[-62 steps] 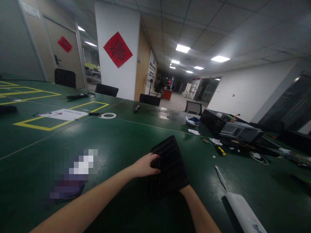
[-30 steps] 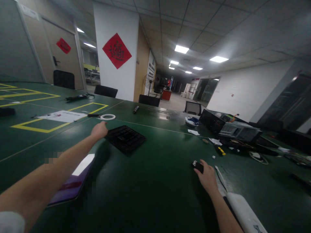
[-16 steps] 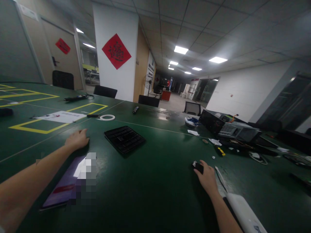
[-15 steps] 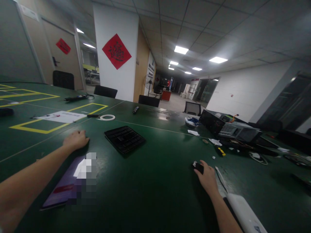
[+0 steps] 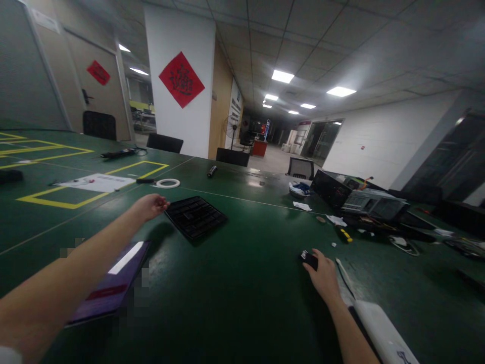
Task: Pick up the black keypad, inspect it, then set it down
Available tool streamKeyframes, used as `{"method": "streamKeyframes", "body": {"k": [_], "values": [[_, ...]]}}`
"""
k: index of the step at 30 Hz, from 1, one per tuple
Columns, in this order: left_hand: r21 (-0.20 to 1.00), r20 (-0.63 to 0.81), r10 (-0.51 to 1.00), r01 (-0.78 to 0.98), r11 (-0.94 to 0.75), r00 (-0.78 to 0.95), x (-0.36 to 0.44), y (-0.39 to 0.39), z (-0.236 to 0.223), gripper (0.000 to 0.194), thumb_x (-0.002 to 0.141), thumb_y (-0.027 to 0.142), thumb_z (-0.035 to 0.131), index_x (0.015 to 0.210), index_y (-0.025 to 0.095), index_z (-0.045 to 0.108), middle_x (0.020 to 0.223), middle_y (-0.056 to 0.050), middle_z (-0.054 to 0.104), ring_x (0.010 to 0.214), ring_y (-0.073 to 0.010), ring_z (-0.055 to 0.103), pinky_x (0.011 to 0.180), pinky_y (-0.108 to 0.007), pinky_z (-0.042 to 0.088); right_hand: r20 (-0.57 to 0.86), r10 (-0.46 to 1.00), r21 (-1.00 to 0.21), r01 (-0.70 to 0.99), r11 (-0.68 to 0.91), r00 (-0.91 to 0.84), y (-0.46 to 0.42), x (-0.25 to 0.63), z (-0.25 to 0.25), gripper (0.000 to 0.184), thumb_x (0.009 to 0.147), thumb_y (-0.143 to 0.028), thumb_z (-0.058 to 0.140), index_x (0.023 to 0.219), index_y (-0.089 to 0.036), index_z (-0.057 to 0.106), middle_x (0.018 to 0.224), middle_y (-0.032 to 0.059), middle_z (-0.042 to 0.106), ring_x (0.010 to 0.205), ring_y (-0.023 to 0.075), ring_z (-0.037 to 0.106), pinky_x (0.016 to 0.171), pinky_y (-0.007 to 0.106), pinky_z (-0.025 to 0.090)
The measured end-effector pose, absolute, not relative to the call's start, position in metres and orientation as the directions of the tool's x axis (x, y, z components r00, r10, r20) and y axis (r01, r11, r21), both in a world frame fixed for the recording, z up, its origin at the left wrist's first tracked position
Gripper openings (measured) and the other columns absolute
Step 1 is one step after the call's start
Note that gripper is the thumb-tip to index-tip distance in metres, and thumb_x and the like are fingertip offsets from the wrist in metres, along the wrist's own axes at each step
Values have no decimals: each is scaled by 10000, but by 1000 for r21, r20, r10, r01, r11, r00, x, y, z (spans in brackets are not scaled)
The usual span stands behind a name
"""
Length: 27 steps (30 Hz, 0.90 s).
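A black grille panel [image 5: 195, 216] lies flat on the green table [image 5: 246, 283]. My left hand [image 5: 151, 206] hovers just off the panel's left corner with its fingers loosely curled and nothing in them. My right hand [image 5: 323, 277] rests low on the table to the right. Its fingertips close on a small black part [image 5: 309, 259].
A purple booklet [image 5: 113, 283] lies under my left forearm. Farther back are a white tape ring [image 5: 167, 183] and a paper sheet [image 5: 96, 182] in a yellow-taped box. An opened computer case [image 5: 364, 202], a yellow-handled tool [image 5: 344, 233] and cables crowd the right. A white object [image 5: 379, 333] lies beside my right forearm.
My left hand lifted off the table beside the booklet and moved up and right to the panel's left corner. My right hand stayed on the small black part.
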<state>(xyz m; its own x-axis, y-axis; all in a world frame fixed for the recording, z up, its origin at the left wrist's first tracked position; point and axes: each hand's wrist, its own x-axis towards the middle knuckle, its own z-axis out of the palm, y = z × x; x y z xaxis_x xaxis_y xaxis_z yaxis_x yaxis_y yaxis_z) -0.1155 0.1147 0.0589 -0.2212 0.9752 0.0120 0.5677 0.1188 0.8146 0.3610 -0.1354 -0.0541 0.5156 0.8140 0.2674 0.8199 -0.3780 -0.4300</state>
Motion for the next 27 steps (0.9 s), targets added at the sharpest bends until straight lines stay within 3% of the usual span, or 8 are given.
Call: {"method": "streamKeyframes", "body": {"k": [4,7,9,15,19,22,24,27], "values": [[717,-27,999,696,44,-36,-79,117,54,192,764,252,494,699,93,581,594,-27,570,641,-145,545,608,-237,425,267,818,-421,825,-377,510,-136,359,-53,538,756,-384,449,1229,-128,433,1107,113,587,1125,302,452,927,420,379],[543,-61,997,839,-6,46,-62,118,47,195,561,295,678,555,118,595,610,-77,608,778,-258,591,673,-286,432,261,816,-423,821,-384,516,-135,360,-56,549,751,-387,455,1238,-135,424,1122,115,577,1136,295,450,927,415,382],[427,-74,994,903,-45,85,-55,119,44,175,486,256,703,482,134,577,665,-124,639,858,-318,592,726,-318,432,247,816,-430,814,-391,523,-135,362,-57,556,749,-391,454,1246,-145,414,1136,122,566,1139,294,454,903,420,396],[327,-35,980,929,-174,196,-34,99,40,183,550,287,675,605,118,635,842,-178,661,915,-333,584,747,-324,430,204,832,-524,775,-352,516,-134,362,-48,537,717,-348,494,1204,-129,446,1117,129,583,1133,301,444,931,438,374],[391,-9,947,873,-292,321,6,60,32,244,673,366,607,763,145,660,858,-102,669,825,-238,615,684,-256,436,126,911,-736,653,-180,393,-120,332,-33,534,668,-318,559,1168,-163,454,1081,92,597,1073,246,505,961,418,361],[634,91,860,637,-439,502,41,25,22,297,718,356,580,896,126,639,895,-87,660,801,-210,610,662,-250,447,161,953,-873,487,16,257,-104,293,-25,571,628,-317,626,1160,-203,452,1100,61,591,1055,216,529,969,406,364],[743,150,814,479,-467,561,57,6,13,353,713,352,593,953,93,612,912,-103,651,799,-216,601,673,-274,457,252,954,-915,361,180,163,-97,270,-24,573,617,-319,653,1151,-220,470,1111,56,594,1050,213,538,955,402,383],[825,189,792,344,-449,581,66,-12,-1,390,720,357,597,990,77,578,934,-119,639,820,-219,590,705,-303,465,304,946,-932,242,271,113,-93,251,-30,557,602,-323,683,1122,-223,510,1102,63,607,1035,227,550,936,418,405]]}}
